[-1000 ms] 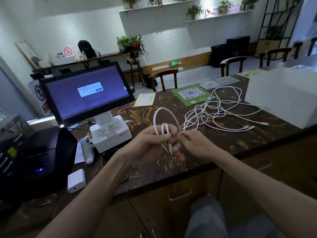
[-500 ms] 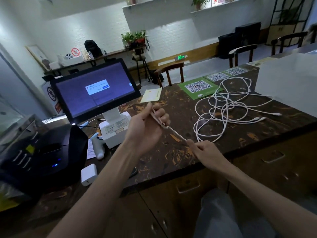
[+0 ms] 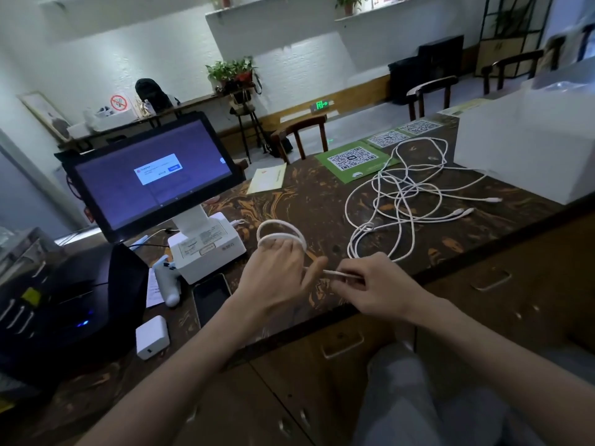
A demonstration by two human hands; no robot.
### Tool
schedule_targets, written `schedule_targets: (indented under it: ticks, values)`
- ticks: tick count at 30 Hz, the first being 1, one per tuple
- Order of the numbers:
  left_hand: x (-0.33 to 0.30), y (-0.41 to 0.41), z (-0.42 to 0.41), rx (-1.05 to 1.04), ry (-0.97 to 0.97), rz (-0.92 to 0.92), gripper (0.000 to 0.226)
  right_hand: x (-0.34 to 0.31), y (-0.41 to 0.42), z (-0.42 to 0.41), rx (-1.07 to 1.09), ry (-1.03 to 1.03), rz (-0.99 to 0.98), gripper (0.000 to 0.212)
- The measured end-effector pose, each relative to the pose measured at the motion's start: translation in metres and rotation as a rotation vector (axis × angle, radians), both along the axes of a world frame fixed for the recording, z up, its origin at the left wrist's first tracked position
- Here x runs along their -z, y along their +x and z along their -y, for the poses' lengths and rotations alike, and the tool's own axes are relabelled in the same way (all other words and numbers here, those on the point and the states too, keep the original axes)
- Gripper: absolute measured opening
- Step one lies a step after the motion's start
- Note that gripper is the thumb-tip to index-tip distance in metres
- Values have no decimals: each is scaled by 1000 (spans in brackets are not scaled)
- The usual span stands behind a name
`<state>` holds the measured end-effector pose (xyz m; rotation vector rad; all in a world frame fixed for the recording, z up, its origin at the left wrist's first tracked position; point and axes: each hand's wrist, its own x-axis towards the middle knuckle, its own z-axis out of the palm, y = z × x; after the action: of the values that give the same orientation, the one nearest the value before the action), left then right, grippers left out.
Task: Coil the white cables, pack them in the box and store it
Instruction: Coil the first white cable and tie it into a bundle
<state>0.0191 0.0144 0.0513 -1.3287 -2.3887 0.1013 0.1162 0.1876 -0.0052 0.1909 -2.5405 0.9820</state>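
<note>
Since half a second ago, the left hand (image 3: pixel 277 278) has dropped from its raised position back toward the near edge of the counter (image 3: pixel 309 201), and the two hands, then pulled apart along a taut stretch of cable, are now sitting close together again.

The left hand is carrying a white cable coil (image 3: pixel 280 234) looped around its fingers, with the loops standing up above the knuckles; the fingers are spread rather than clenched. The right hand (image 3: pixel 375 286) is pinching the free end of the same cable between thumb and fingertips, just beside the left thumb. Both hands are hovering over the near edge of the counter, above its drawers.

Left of the hands, near that same edge, a dark phone (image 3: pixel 211 297) is lying flat, a small white charger block (image 3: pixel 152 337) is sitting closer to the front, and a white handheld scanner (image 3: pixel 167 280) is lying just beside the base of the screen terminal (image 3: pixel 154 175), which is glowing purple with a pop-up window.

Beyond the right hand, toward the middle of the counter, the remaining loose white cables (image 3: pixel 405 201) are lying in a tangled heap, their plug ends trailing toward the right. The white box (image 3: pixel 528 156) is standing at the right end of the counter, just beside the tangle. Green QR-code placards (image 3: pixel 354 160) and a pale envelope (image 3: pixel 269 178) are lying along the far edge.
</note>
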Motion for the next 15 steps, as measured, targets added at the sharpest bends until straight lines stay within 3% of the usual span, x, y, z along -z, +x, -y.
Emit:
schedule_targets:
  ticks: [3,6,11,15]
  values:
    - [10,-2,14,0,-115,62,70,-6,4,-12,41,187,3,23]
    - [20,-5,33,7,-126,156,73,-8,4,-26,111,244,-5,26]
    - [26,11,41,117,-46,1004,69,-14,-12,-34,291,191,-94,37]
    - [22,48,35,283,59,1356,61,-25,-34,-23,312,130,-74,34]
